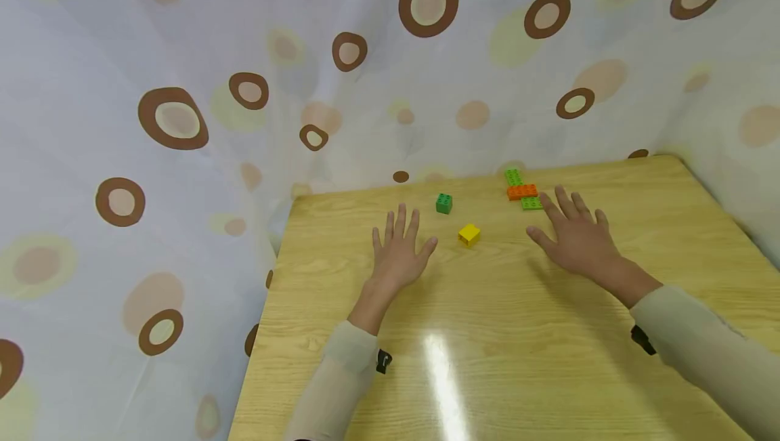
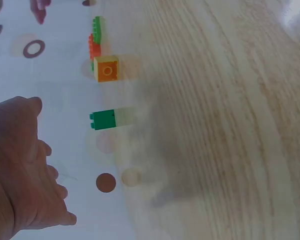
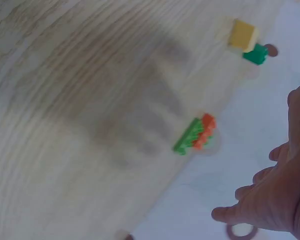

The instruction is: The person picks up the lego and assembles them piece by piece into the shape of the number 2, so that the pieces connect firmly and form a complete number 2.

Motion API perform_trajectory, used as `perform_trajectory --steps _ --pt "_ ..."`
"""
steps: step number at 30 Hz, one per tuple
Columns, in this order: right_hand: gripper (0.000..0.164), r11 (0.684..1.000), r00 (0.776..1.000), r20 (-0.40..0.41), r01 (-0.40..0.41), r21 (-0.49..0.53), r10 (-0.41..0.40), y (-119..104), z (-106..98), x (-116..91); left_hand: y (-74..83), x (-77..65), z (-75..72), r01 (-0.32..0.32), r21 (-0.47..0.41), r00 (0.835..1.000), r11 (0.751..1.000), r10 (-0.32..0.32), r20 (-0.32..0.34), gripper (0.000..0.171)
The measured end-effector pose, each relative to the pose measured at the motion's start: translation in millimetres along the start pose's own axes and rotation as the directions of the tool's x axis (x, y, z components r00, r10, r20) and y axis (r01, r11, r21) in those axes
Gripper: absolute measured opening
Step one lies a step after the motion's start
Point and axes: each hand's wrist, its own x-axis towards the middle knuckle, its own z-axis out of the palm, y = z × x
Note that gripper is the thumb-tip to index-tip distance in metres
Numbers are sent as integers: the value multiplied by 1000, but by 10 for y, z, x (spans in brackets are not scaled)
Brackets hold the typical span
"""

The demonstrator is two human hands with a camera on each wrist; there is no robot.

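Observation:
Both hands hover over the table with fingers spread and nothing held. My left hand (image 1: 399, 258) is left of a yellow toy brick (image 1: 469, 234), which lies tipped on its side. Beyond its fingertips stands a dark green toy brick (image 1: 444, 203), studs up. My right hand (image 1: 579, 238) is out in front of a small group of bricks at the back. In that group an orange brick (image 1: 522, 192) lies across light green bricks (image 1: 514, 177). The right fingertips partly overlap the group in the head view.
The wooden table (image 1: 500, 346) ends at a back edge close behind the bricks. A white curtain (image 1: 365, 102) with brown rings hangs behind it and along the left side. Long sleeves (image 1: 701, 339) with dark wrist straps cover both arms.

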Motion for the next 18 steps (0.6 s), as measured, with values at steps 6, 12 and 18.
perform_trajectory --steps 6,12,18 --pt "82 1000 998 55 12 24 -14 397 198 174 -168 10 160 18 -65 1000 998 -18 5 78" --pt "81 998 992 117 57 -7 -56 615 247 408 -365 17 250 58 -118 998 991 -56 19 78" --pt "79 999 978 202 48 4 -48 710 381 559 -547 -34 428 104 -69 993 992 -99 70 77"
